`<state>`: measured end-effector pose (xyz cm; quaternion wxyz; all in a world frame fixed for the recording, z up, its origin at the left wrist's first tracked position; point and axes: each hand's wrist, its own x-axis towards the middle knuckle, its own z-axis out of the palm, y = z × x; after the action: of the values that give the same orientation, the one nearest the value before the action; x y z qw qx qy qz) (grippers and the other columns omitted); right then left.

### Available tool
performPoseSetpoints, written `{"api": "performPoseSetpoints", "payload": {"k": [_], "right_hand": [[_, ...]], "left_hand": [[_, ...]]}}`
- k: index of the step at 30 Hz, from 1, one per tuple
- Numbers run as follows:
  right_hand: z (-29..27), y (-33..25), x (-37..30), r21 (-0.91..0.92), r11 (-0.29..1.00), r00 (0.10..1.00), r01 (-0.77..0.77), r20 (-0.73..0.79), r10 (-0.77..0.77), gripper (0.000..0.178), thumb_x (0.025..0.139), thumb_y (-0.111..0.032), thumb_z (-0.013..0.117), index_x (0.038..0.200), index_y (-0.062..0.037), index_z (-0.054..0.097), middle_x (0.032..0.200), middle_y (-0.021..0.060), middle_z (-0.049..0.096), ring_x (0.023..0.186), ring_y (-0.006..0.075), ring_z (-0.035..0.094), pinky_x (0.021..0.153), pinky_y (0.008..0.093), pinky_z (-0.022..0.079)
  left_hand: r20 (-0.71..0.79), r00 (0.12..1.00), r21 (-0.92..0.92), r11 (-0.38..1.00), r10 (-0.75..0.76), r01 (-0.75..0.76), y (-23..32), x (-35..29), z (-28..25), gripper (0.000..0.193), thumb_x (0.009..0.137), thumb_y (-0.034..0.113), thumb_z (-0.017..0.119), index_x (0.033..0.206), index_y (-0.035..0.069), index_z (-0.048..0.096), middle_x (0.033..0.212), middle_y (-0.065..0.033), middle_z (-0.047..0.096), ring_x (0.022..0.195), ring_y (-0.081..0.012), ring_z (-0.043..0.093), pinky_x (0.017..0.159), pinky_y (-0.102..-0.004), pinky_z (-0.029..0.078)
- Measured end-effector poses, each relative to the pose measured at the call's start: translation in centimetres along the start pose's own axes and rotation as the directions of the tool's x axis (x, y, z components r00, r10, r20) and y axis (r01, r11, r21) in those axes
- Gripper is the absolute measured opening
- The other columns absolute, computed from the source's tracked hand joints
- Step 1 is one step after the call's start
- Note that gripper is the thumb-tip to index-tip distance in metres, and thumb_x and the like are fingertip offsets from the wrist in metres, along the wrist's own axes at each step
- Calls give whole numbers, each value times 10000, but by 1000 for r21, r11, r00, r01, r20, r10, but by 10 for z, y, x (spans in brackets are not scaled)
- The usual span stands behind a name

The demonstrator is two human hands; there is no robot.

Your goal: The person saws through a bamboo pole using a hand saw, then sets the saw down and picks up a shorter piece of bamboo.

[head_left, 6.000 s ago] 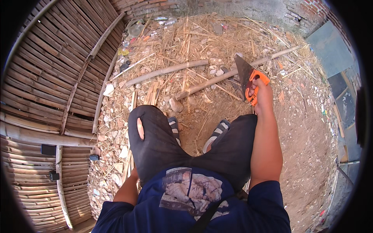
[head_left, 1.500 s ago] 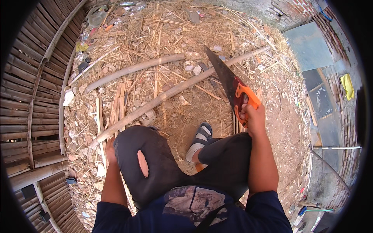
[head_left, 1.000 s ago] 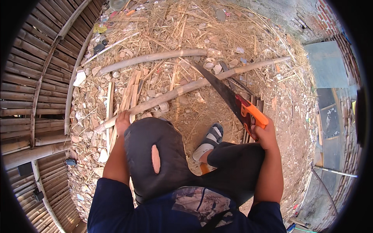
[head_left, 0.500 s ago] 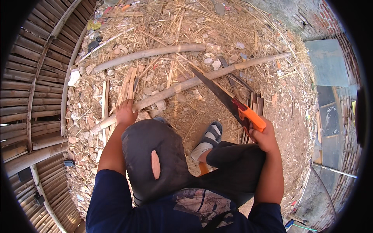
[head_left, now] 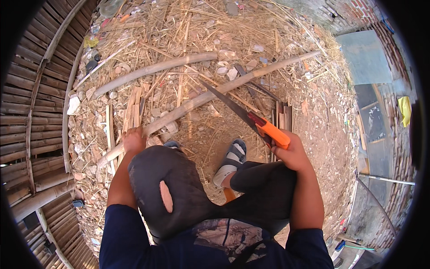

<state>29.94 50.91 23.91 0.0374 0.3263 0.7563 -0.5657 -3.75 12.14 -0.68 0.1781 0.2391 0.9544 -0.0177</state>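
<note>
The littered ground (head_left: 329, 188) spreads around me, rubble and dry straw giving way to bare dirt on my right, and a bamboo-slat wall (head_left: 42, 105) stands on my left. Across the litter slants a long pale pole (head_left: 192, 104), its near end by my left knee (head_left: 156, 157), its far end up to the right; I judge it could roll or rock if the loose rubble under it shifts. A shorter curved pole (head_left: 152, 71) lies beyond it, apart. My handsaw (head_left: 255, 119) points away to the left, its dark blade crossing above the long pole in my view, the tip past the far side. Whether the teeth touch the wood I can't tell; if they meet the rounded surface at a slant, the blade could skate along it or bind. A bundle of dark strips (head_left: 282, 115) sits close beyond the saw's handle and could snag it on a wide stroke. My sandalled right foot (head_left: 233, 157) is planted on the dirt, short of the blade, so a slip toward me might threaten it. My right hand (head_left: 290, 150) is closed around the orange handle. My left hand (head_left: 134, 141) lies over the pole near its close end; whether its fingers wrap underneath is hidden. If it only presses lightly, the pole could twist.
</note>
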Motion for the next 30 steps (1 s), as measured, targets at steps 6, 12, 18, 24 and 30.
{"api": "performPoseSetpoints", "payload": {"k": [6, 12, 18, 24, 30], "right_hand": [[-1, 0, -1, -19, 1000, 1000, 14, 20, -14, 203, 794, -44, 644, 994, -7, 655, 868, 19, 620, 807, 113, 586, 738, 298, 491], [0, -1, -1, -20, 1000, 1000, 7, 10, -7, 180, 789, -37, 646, 967, -12, 647, 865, 23, 621, 803, 117, 586, 733, 303, 492], [0, -3, 0, -9, 1000, 1000, 7, 28, -7, 173, 792, -36, 640, 963, -16, 643, 870, 20, 620, 807, 118, 583, 736, 301, 491], [-2, 3, 0, 1, 999, 999, 41, 35, -41, 179, 793, -38, 646, 971, -15, 642, 868, 20, 615, 808, 116, 581, 739, 298, 491], [-1, 5, 3, -74, 995, 997, 67, 33, -65, 205, 796, -42, 649, 997, -5, 645, 883, 21, 620, 818, 119, 587, 749, 301, 496]], "left_hand": [[-17, 1000, -15, 1000, 0, 0, -7, -7, -2, 493, 883, 327, 762, 1326, 162, 621, 1279, -55, 678, 1288, -245, 568, 1151, -472, 338], [-31, 999, -50, 999, -17, 15, -6, -6, -1, 468, 867, 316, 771, 1287, 158, 640, 1249, -57, 688, 1272, -253, 573, 1123, -460, 358], [-95, 995, -69, 998, -4, -3, -8, -7, 3, 470, 823, 297, 808, 1244, 149, 661, 1205, -57, 698, 1226, -270, 596, 1064, -459, 403], [-58, 998, -55, 998, -34, 31, -3, -7, 1, 478, 862, 318, 780, 1291, 157, 642, 1260, -46, 682, 1278, -247, 571, 1108, -445, 373], [-25, 999, -53, 997, -49, 47, -4, -6, 4, 494, 890, 327, 759, 1332, 162, 615, 1294, -54, 668, 1288, -250, 575, 1105, -460, 383]]}}
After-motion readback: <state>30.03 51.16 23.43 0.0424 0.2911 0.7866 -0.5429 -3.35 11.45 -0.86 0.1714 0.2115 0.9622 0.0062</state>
